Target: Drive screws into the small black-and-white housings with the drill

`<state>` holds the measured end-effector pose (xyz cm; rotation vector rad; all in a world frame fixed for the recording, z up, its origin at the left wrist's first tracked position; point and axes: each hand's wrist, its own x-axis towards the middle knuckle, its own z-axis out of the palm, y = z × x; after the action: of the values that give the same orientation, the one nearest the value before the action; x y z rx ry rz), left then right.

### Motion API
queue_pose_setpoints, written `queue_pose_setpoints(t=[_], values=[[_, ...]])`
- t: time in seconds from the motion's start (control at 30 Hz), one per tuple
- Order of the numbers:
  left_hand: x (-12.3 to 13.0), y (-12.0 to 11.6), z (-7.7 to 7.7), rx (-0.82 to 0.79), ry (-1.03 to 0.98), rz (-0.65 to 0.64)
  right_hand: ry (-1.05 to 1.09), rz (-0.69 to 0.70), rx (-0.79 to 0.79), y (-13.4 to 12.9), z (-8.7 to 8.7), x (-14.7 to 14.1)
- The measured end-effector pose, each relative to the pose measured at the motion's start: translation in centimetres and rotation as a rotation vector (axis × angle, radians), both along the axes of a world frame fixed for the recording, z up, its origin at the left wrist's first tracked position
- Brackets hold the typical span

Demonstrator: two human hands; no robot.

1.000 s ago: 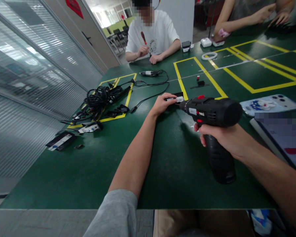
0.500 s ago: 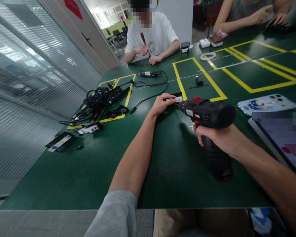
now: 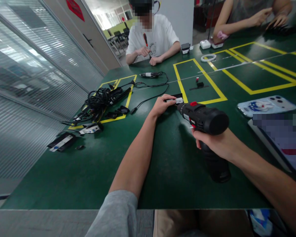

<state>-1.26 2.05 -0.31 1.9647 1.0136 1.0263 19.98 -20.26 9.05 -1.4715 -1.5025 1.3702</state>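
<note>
My right hand (image 3: 210, 140) is wrapped round the grip of a black and red cordless drill (image 3: 204, 118). The drill points forward and left, its chuck close to the fingers of my left hand. My left hand (image 3: 162, 104) holds a small black part with a white label (image 3: 179, 100) against the table. Its fingers are closed over the part and hide much of it. The drill's tip meets or nearly meets the part's near side; contact is too small to tell.
Left lie a heap of black cables (image 3: 101, 100) and a black box with a white label (image 3: 62, 142). A phone (image 3: 266, 105) and a tablet-like device (image 3: 283, 141) are at right. Across the green table (image 3: 88, 177), a person in white (image 3: 160, 33) holds a screwdriver (image 3: 145, 40); another person's arms show at upper right.
The rear of the drill has swung slightly left and down, with its chuck still beside the labelled part. My left hand stays in place. The view has shifted a little.
</note>
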Motion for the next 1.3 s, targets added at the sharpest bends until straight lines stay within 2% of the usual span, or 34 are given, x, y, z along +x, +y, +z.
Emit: queue_pose_setpoints(t=[0.2,1.3], values=[[0.07,-0.17,0.28,-0.008,0.019,0.021,-0.073,-0.005,-0.002,-0.02,0.17,-0.24],[0.08,0.11,0.11,-0.003,0.031,0.008,-0.081,0.005,0.002,0.23,-0.03,-0.22]])
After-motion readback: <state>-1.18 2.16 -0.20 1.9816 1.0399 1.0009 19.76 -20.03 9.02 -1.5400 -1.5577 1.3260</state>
